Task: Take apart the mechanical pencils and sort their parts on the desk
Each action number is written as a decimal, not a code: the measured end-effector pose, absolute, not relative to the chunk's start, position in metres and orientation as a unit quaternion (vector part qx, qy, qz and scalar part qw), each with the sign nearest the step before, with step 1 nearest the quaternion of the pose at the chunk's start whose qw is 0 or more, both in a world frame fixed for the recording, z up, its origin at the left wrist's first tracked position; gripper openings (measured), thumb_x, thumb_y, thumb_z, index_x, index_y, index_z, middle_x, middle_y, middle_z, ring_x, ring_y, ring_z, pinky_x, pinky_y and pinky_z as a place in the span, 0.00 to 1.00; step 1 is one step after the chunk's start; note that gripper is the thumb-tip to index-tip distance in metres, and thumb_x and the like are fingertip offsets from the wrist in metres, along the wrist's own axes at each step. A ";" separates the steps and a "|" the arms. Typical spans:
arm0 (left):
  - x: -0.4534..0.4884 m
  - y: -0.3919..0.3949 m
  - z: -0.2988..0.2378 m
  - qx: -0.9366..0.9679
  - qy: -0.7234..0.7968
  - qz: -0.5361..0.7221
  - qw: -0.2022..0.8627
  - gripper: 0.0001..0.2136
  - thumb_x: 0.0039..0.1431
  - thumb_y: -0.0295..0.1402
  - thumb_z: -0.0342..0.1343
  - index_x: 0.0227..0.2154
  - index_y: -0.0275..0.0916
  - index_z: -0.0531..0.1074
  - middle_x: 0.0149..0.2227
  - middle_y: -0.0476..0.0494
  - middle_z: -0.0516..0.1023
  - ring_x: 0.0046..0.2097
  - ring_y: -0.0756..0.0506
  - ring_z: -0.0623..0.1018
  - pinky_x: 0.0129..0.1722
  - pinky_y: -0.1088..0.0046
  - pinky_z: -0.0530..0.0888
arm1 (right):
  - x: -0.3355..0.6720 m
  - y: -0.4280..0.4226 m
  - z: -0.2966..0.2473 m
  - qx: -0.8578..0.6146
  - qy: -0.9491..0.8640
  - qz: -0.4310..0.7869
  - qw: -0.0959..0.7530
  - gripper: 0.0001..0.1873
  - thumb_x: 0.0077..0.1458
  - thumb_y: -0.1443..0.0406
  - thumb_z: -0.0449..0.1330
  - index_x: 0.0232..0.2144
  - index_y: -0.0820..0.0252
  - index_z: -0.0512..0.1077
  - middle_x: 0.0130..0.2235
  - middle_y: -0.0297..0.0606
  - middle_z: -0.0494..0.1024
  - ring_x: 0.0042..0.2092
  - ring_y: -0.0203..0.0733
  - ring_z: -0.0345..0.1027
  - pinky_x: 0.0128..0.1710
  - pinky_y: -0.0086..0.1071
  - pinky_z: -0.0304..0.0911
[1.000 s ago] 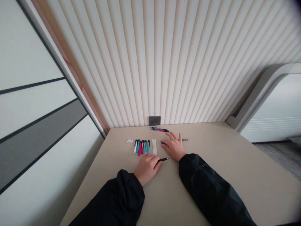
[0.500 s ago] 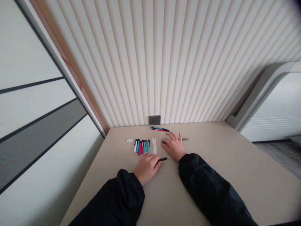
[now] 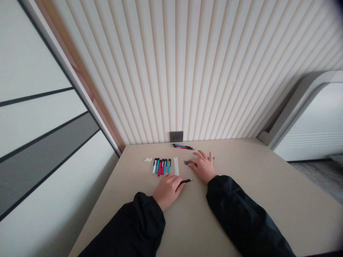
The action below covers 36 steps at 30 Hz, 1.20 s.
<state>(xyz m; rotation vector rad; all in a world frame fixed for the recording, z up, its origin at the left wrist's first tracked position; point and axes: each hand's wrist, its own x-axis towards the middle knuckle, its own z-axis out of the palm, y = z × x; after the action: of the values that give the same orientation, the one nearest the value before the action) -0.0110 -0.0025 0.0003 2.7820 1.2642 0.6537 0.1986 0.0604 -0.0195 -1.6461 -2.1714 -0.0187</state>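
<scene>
My left hand (image 3: pixel 167 189) is closed around a pen (image 3: pixel 187 181), whose black grip and silver tip stick out to the right. Past my fingers lie several thin white refills (image 3: pixel 176 166), side by side. A row of several pen barrels (image 3: pixel 161 166) in white, blue and red with black ends is just left of the refills. My right hand (image 3: pixel 203 167) hovers low over the table with its fingers spread. Its thumb and forefinger are close to small dark grey parts (image 3: pixel 187 162); whether they touch them I cannot tell. More small grey pieces (image 3: pixel 213 157) show behind that hand.
Two pens (image 3: pixel 183 146), one blue and one red, lie at the back near the wall socket (image 3: pixel 176 136). Small white pieces (image 3: pixel 148 159) are at the left of the table (image 3: pixel 241 185). A fluted wall (image 3: pixel 171 71) rises behind, and a white panel (image 3: pixel 308 121) stands at the right.
My right hand has shifted a little to the right, uncovering more of the small grey parts and the tip of a back pen. My left hand and its pen have stayed still.
</scene>
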 end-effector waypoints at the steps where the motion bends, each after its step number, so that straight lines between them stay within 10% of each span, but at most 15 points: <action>1: -0.011 -0.002 0.000 0.891 0.404 0.210 0.007 0.07 0.63 0.33 0.51 0.32 0.39 0.71 0.30 0.46 0.75 0.34 0.46 0.75 0.37 0.67 0.67 | 0.198 0.061 -0.020 -0.591 -0.779 -0.005 0.210 0.11 0.59 0.55 0.56 0.39 0.46 0.77 0.54 0.37 0.70 0.62 0.53 0.50 0.59 0.64 0.26; 36: -0.010 -0.003 0.002 0.889 0.403 0.216 0.012 0.07 0.63 0.34 0.51 0.32 0.39 0.71 0.29 0.46 0.76 0.34 0.45 0.75 0.37 0.67 0.66 | 0.191 0.065 -0.021 -0.583 -0.781 0.034 0.223 0.12 0.59 0.55 0.55 0.42 0.45 0.76 0.53 0.37 0.70 0.62 0.52 0.50 0.59 0.65 0.28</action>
<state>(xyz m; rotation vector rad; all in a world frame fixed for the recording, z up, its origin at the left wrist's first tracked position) -0.0100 -0.0028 0.0018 2.7727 1.2566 0.6743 0.1912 0.0647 -0.0210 -1.6089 -2.1571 0.0937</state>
